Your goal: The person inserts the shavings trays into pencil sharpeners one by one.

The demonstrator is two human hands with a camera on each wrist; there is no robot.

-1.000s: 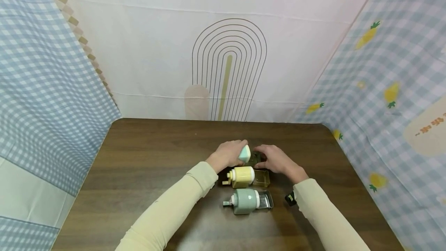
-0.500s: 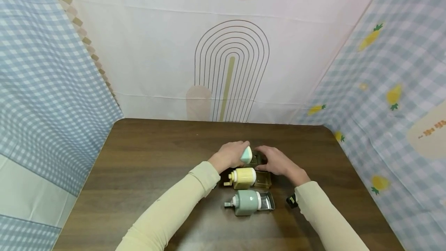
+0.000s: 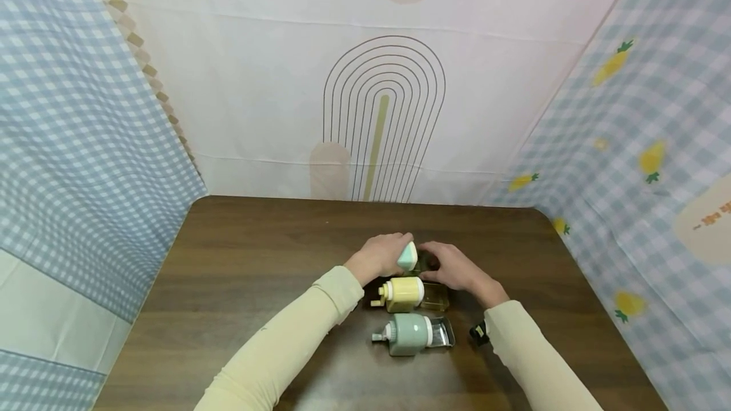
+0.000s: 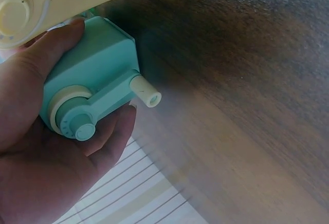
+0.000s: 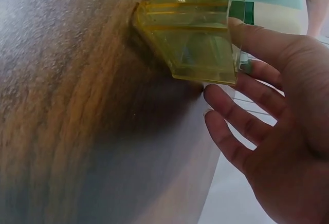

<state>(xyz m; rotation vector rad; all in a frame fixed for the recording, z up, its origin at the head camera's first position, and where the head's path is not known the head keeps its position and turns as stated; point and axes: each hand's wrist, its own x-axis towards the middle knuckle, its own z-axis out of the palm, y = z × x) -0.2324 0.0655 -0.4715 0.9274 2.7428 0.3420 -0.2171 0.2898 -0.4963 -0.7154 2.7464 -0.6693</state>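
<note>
A mint-green crank pencil sharpener point(image 4: 100, 57) is gripped by my left hand point(image 3: 381, 254), thumb on one side and fingers curled round the other; its crank faces the left wrist camera. My right hand point(image 3: 455, 266) curls round the sharpener's see-through green shavings drawer point(image 3: 421, 263), thumb and fingers at opposite sides. In the right wrist view a yellow see-through drawer point(image 5: 195, 54) covers most of that hold. Nearer me lie a yellow pencil sharpener point(image 3: 405, 290) and a grey-green pencil sharpener point(image 3: 410, 333), each with its drawer out to the right.
All three sharpeners are in a column on the brown wooden table point(image 3: 274, 309). The grey-green one's clear drawer point(image 3: 441, 332) points right. A small black device point(image 3: 478, 333) sits at my right cuff. Patterned cloths point(image 3: 263, 106) hang round the back and sides.
Both hands stay in place round the green sharpener and its drawer. The head view has shifted slightly, so everything sits a little lower and further right.
</note>
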